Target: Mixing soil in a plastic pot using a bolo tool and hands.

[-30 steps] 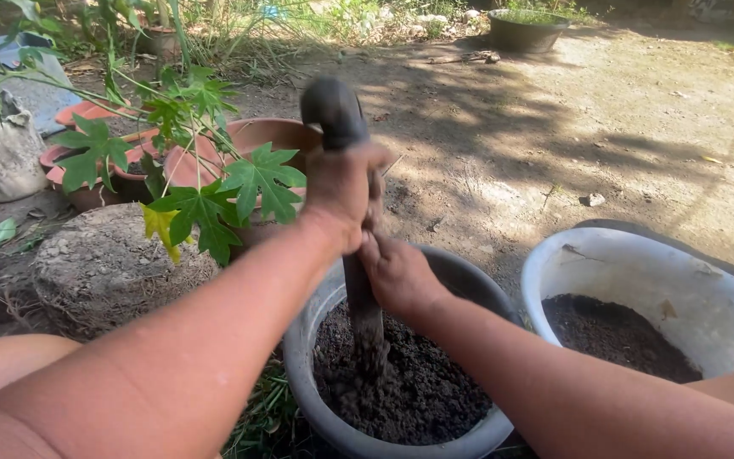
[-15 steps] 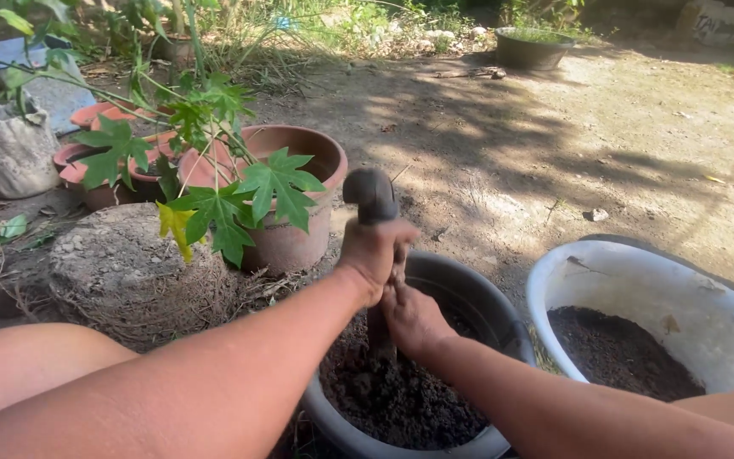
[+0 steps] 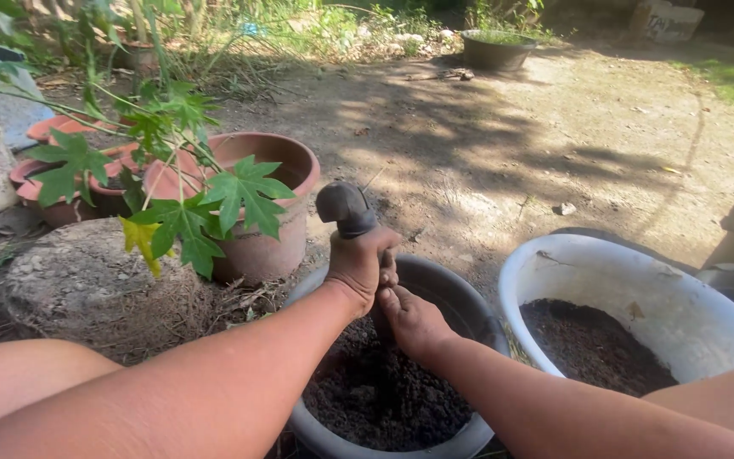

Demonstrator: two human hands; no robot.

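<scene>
Left hand [image 3: 360, 265] clenched on dark curved tool handle [image 3: 346, 210]; right hand [image 3: 411, 319] wrapped below, inside grey soil pot [image 3: 469, 306]. White basin [image 3: 554, 263] just right; terracotta pot [image 3: 278, 229] left.

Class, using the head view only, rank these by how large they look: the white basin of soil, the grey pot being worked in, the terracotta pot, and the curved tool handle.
1. White basin, though cut off by the frame and close to the camera.
2. Grey pot, partly hidden by arms; close to the basin, so unsure.
3. Terracotta pot, farther away.
4. Tool handle, gripped by the left hand.
</scene>
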